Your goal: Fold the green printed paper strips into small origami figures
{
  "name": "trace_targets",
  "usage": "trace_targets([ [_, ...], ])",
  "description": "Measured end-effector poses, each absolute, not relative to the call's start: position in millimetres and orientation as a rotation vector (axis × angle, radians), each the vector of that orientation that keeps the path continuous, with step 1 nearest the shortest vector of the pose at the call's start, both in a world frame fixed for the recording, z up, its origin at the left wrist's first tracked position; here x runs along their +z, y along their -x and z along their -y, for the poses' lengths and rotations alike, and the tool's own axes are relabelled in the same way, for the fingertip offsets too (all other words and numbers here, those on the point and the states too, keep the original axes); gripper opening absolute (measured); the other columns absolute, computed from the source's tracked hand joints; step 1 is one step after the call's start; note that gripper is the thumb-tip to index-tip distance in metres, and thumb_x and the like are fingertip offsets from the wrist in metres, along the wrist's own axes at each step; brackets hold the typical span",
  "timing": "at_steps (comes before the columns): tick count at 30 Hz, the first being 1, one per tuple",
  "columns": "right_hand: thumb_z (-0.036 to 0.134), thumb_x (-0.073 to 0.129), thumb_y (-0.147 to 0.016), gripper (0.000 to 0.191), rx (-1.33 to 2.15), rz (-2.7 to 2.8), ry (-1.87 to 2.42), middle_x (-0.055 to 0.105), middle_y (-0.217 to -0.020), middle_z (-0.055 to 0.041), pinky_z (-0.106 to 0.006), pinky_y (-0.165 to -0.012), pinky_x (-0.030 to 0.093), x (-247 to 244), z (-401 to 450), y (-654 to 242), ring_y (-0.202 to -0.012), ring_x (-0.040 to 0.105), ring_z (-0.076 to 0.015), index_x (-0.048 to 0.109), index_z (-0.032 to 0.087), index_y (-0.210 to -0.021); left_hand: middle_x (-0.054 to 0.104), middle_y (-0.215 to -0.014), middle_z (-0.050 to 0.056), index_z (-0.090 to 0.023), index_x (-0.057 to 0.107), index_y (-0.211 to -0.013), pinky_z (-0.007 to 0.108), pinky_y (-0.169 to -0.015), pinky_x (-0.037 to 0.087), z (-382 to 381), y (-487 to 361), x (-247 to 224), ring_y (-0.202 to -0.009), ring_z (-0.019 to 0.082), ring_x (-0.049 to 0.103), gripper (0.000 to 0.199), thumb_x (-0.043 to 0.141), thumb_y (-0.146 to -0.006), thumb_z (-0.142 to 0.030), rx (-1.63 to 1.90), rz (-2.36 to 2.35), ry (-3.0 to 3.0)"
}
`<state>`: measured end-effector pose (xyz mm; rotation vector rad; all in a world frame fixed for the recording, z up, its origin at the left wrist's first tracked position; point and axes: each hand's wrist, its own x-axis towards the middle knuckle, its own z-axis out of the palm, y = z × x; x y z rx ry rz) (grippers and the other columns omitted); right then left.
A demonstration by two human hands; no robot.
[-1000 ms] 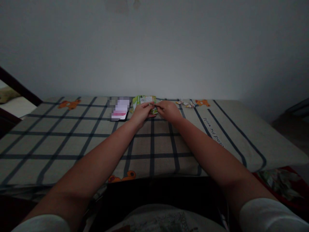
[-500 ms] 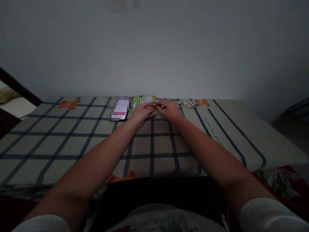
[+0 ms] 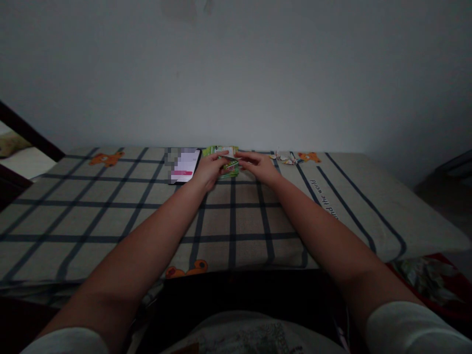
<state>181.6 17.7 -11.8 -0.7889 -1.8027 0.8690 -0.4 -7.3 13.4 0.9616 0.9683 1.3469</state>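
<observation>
My left hand (image 3: 209, 171) is closed on the left side of a green packet (image 3: 231, 169), its thumb and fingers around a pale edge or flap. The packet looks printed in green and white and lies near the wall, partly covered by my left fingers. More green wrapping shows behind the fingers, and I cannot tell whether it is one packet or a stack. Just right of the packet is my right hand (image 3: 260, 166), its thumb and fingertips slightly apart at the packet's right edge. Nothing shows clearly between those right fingers.
A phone (image 3: 186, 167) with a lit screen lies left of the packet. Small crumpled wrapper scraps (image 3: 285, 157) sit to the right. The checked tablecloth (image 3: 121, 196) runs up to the wall (image 3: 236, 73). A red container (image 3: 438, 285) with crumpled wrappers is low at the right.
My two hands have drawn slightly apart, the left one shifting a little to the left. The right fingers have spread a bit, and more of the green packet shows between the hands.
</observation>
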Motion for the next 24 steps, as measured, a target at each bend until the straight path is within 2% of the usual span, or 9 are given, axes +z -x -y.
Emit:
trace_targets([
  [8, 0.044, 0.075, -0.078, 0.04, 0.892, 1.79, 0.785, 0.072, -0.121, -0.0076, -0.043, -0.1, 0.054, -11.3, -20.8, -184.9, -0.109, 0.067, -0.0223, 0.076, 0.025, -0.113, 0.074, -0.099, 0.008, -0.012, 0.071, -0.117, 0.026, -0.078, 0.056, 10.8, -1.0, 14.0, -0.081, 0.014, 0.069, 0.05, 0.071, -0.067, -0.004, 1.306, -0.989, -1.025],
  [15, 0.046, 0.076, -0.077, 0.047, 0.867, 1.812, 0.771, 0.07, -0.122, -0.0089, -0.043, -0.098, 0.054, -13.3, -23.4, -184.4, -0.1, 0.068, -0.0208, 0.074, 0.024, -0.118, 0.073, -0.087, 0.005, -0.015, 0.069, -0.126, 0.026, -0.072, 0.053, 7.9, -0.5, 7.2, -0.073, 0.014, 0.066, 0.064, 0.08, -0.064, -0.017, 1.347, -1.063, -1.209],
  [24, 0.047, 0.075, -0.077, 0.052, 0.739, 1.87, 0.797, 0.072, -0.124, -0.0088, -0.042, -0.098, 0.053, -8.0, -18.0, -182.6, -0.104, 0.068, -0.0225, 0.071, 0.025, -0.123, 0.072, -0.079, 0.003, -0.018, 0.072, -0.121, 0.025, -0.068, 0.05, 12.1, -2.2, 8.6, -0.07, 0.014, 0.064, 0.055, 0.078, -0.066, -0.016, 1.337, -1.058, -1.295],
])
